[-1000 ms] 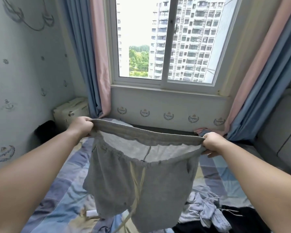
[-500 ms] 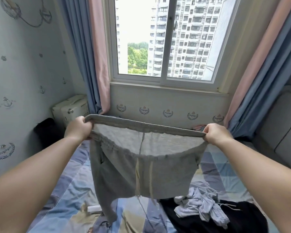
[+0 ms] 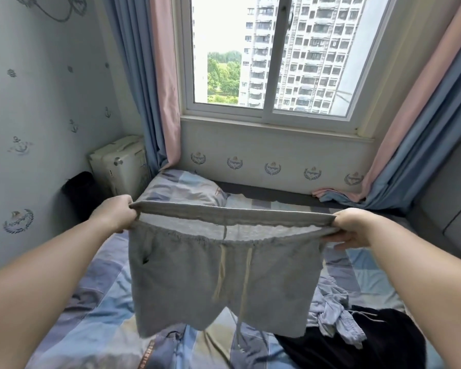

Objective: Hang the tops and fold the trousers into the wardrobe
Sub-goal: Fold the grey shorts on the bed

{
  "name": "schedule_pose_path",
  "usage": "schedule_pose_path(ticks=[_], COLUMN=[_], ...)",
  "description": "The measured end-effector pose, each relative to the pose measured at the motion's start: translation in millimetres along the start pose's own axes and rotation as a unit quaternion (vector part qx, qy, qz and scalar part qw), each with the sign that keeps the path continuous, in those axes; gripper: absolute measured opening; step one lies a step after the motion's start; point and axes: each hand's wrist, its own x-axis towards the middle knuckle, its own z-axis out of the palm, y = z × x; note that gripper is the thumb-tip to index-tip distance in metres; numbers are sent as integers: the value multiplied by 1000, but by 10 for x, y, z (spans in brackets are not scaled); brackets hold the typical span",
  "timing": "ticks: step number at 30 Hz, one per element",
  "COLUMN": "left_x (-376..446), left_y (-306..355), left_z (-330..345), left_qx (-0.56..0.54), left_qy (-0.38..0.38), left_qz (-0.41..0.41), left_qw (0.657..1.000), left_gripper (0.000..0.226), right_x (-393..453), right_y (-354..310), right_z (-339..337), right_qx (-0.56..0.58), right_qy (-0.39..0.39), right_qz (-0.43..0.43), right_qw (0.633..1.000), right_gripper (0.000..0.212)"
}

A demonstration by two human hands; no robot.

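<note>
A pair of grey drawstring shorts (image 3: 197, 278) hangs in the air over the bed, waistband stretched wide and both legs hanging flat. My left hand (image 3: 116, 214) grips the left end of the waistband. My right hand (image 3: 354, 230) holds the right end, thumb on top and fingers under the band. Two pale cords dangle down the front of the shorts. On the bed at the lower right lie a black garment (image 3: 362, 342) and a crumpled pale blue garment (image 3: 333, 315). No wardrobe shows in this view.
The bed (image 3: 91, 315) has a blue, grey and beige patchwork cover, with a pillow (image 3: 181, 187) near the window wall. A white appliance (image 3: 120, 163) and a black bin (image 3: 80, 187) stand in the left corner. Curtains flank the window; a grey padded headboard (image 3: 447, 195) is at the right.
The shorts have been lifted and shaken out: both legs now hang flat and level instead of twisted. My hands hold the waistband wider apart, and the view has tilted down.
</note>
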Motion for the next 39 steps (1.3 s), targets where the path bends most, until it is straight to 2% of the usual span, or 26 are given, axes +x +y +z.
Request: schedule_pose_path(ticks=[1,2,4,7,11,13,16,19,21,22,29,34,36,39], left_x=[-8,-18,16,96,174,222,363,577,694,757,1243,1262,1160,947], left_y=[-50,-91,-168,-209,-117,-46,18,76,173,239,843,973,888,584], left_z=[20,46,155,412,835,1069,1356,1574,1668,1701,1677,1537,1638,1980], left_qx=[60,73,-3,-172,-266,-275,-218,-70,29,42,-72,-45,-24,-2], left_qy=[-7,-24,-77,-134,-175,-195,-172,-109,-98,-100,-31,40,39,-11], left_qz=[17,21,-19,-111,-129,-132,-106,-25,15,18,43,88,103,68], left_qw=[998,997,997,970,939,932,955,991,995,994,996,994,994,998], left_gripper=[10,10,12,18,20,19,18,14,11,12,18,11,6,12], right_x=[21,35,49,120,373,572,823,1159,1408,1512,1924,1884,1881,1932], right_y=[20,39,81,178,360,452,553,596,582,564,183,130,326,817], right_z=[-5,-4,16,103,198,217,217,114,-16,-80,-387,-451,-388,-201], right_qx=[34,61,100,127,134,142,183,231,243,246,266,283,268,200], right_qy=[-6,-13,-34,-56,0,30,56,87,110,119,153,169,169,153], right_qz=[-10,-15,-10,10,32,40,41,40,30,23,-58,-118,-128,-115], right_qw=[999,998,994,990,991,989,981,968,963,962,950,937,940,961], right_gripper=[35,30,17,9,6,12,30,35,38,38,37,39,41,43])
